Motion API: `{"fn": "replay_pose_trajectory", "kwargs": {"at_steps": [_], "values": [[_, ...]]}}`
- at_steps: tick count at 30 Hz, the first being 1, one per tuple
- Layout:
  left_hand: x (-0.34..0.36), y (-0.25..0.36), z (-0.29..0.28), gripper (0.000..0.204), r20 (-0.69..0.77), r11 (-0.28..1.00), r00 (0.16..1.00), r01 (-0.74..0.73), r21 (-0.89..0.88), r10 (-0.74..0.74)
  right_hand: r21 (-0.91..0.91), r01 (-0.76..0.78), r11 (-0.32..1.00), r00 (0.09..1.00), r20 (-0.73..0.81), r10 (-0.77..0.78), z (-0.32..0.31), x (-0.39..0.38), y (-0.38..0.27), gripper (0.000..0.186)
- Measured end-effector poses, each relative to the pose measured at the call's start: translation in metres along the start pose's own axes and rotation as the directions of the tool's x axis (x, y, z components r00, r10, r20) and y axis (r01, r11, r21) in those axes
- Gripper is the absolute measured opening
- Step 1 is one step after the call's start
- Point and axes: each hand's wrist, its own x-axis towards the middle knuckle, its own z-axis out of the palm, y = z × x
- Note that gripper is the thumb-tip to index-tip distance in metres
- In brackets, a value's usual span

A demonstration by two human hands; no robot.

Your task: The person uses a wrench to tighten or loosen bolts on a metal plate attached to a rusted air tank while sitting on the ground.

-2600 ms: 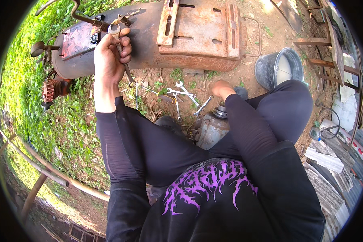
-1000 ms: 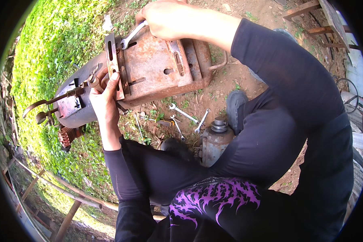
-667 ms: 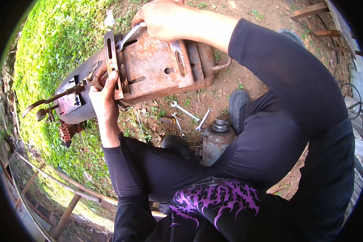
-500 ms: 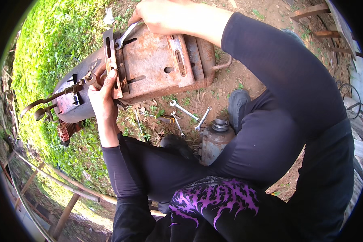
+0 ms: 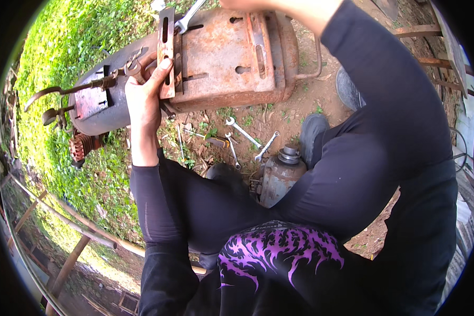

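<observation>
The left hand (image 5: 144, 100) is closed around a worn wrench (image 5: 134, 70), whose head pokes out at the left of the grip, and its thumb presses on a rusty slotted bracket (image 5: 166, 50) just right of the knuckles. Up and right of that grip, a shiny wrench (image 5: 190, 17) slants with its head against the bracket's upper part; the right hand (image 5: 247, 4) is near its upper end, but its fingers are cut off by the top edge, so how they close cannot be told. The bracket stands over the dark tank (image 5: 113, 116), which spreads left and right of the left hand, a rusty plate (image 5: 218, 52) to the right. Below and right of the left grip, a combination wrench (image 5: 243, 131) and a screwdriver (image 5: 217, 141) lie on the ground, with a grey jack (image 5: 283, 179) further right.
</observation>
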Motion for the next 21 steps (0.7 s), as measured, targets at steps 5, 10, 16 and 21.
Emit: {"fn": "replay_pose_trajectory", "kwargs": {"at_steps": [5,10,16,21], "values": [[-0.016,0.000,-0.019,0.039,0.013,0.997,1.000,0.003,-0.074,-0.002,0.011,-0.087,0.996,0.905,0.418,0.074,-0.075,-0.042,-0.092,0.021],[-0.014,0.001,-0.016,0.035,0.052,0.999,0.999,0.008,-0.039,-0.005,0.141,-0.115,0.983,0.493,0.867,-0.067,0.005,-0.112,-0.136,0.016],[-0.005,-0.005,-0.041,0.019,0.096,0.966,0.993,0.091,-0.242,-0.070,-0.098,0.121,0.988,0.105,0.991,0.086,0.186,-0.116,-0.136,0.026],[-0.014,0.010,-0.029,0.014,0.101,0.964,0.992,0.095,-0.249,-0.071,-0.119,-0.033,0.992,0.412,0.903,0.122,0.260,-0.117,-0.143,0.024]]}}
